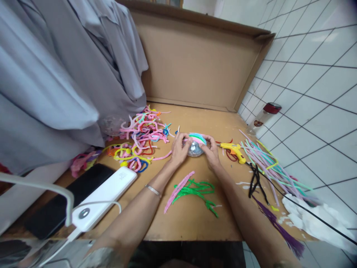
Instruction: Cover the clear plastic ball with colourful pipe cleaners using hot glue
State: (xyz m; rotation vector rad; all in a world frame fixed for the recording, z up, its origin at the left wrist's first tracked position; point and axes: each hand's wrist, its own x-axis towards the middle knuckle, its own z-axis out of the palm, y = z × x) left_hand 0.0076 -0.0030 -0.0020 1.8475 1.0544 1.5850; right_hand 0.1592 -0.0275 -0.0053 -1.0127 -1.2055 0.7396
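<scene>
A small round glittery ball with pink, green and blue pipe cleaners wound over its top sits on the wooden table. My left hand grips its left side with curled fingers. My right hand grips its right side, fingers pressed on the wrapped top. Pink and green pipe cleaners lie loose on the table between my forearms. A yellow glue gun lies just right of my right hand.
A tangled heap of coloured pipe cleaners lies to the left, straight ones to the right. A white power bank and black phone sit front left. A red-capped bottle stands by the tiled wall, white stuffing front right, grey cloth hangs left.
</scene>
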